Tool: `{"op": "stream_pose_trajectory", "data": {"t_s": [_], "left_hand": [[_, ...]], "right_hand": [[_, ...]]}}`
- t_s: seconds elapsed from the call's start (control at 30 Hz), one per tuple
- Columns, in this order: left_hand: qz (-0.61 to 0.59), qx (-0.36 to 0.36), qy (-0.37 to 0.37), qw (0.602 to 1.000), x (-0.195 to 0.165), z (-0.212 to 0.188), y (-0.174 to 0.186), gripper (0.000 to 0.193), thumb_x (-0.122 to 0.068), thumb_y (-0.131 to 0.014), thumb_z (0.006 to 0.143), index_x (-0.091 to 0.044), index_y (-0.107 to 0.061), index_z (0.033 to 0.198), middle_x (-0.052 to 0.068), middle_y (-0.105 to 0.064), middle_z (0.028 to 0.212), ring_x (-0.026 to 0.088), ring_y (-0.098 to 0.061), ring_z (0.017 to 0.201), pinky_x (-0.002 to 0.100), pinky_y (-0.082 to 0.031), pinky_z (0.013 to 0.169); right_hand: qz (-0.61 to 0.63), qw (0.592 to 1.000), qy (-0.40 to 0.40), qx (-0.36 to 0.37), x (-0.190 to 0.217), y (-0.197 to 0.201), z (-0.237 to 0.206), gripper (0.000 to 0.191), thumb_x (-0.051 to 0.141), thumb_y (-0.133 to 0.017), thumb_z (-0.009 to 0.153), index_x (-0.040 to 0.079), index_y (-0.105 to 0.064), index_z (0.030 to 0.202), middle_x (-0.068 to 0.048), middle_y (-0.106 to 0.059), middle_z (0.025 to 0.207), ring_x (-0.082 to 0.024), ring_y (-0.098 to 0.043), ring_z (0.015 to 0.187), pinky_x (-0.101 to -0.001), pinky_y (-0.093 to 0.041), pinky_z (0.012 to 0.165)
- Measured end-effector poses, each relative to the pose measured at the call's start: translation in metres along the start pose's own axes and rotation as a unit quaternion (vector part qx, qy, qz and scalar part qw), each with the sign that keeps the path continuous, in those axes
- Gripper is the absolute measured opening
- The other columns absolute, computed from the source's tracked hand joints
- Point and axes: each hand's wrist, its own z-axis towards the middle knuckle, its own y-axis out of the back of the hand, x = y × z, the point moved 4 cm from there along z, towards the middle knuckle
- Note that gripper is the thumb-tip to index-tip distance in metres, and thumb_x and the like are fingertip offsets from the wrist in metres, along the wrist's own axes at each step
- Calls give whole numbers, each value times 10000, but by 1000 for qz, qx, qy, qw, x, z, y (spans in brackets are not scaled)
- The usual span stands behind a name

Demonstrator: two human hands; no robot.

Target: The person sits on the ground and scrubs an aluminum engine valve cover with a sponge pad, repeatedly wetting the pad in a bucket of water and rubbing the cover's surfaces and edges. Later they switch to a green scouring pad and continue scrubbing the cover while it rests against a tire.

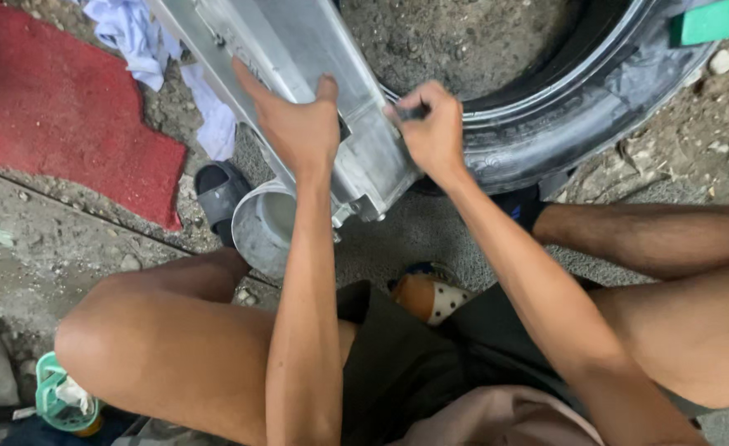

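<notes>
Tyre (579, 124) crowds right of metal frame (315, 58), pipe (261, 223) and sandal (220, 194) below-left, bare gravel (430, 231) between
</notes>
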Motion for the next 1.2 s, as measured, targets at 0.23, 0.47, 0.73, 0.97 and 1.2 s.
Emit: {"op": "stream_pose_trajectory", "data": {"t_s": [0.23,0.47,0.73,0.97,1.2], "left_hand": [[-44,4,19,999,1,0,-1,1080,-226,-837,770,45,-184,1587,337,-469,1529,454,-498,1426,423,-371,1213],[-33,0,12,999,3,-1,-2,1077,-222,-849,783,50,-186,1587,345,-469,1528,465,-496,1424,429,-381,1207],[-29,7,41,999,3,-2,-2,1079,-226,-834,764,41,-192,1588,333,-534,1469,459,-546,1380,430,-413,1187],[-12,-17,-5,1000,2,-1,0,1078,-213,-862,776,53,-187,1574,359,-456,1524,481,-477,1413,444,-370,1195],[-31,-12,-17,999,5,-2,-3,1071,-196,-865,792,60,-184,1578,357,-446,1540,474,-469,1436,442,-360,1209]], "right_hand": [[-27,1000,-16,-2,8,3,-1,249,5,-880,817,-36,-635,794,-142,-627,802,-238,-611,730,-354,-494,689],[-22,1000,19,0,11,3,-1,223,-20,-859,843,-35,-637,830,-142,-655,855,-246,-646,791,-358,-504,729],[3,1000,-17,5,4,-1,5,239,18,-890,852,-24,-655,847,-121,-648,846,-249,-627,775,-339,-494,718],[-22,999,24,6,9,2,3,251,16,-898,810,-15,-649,807,-113,-631,828,-215,-622,780,-348,-494,730],[85,989,-118,24,-12,19,17,183,58,-844,869,1,-672,899,-84,-698,790,-165,-649,668,-292,-496,585]]}}
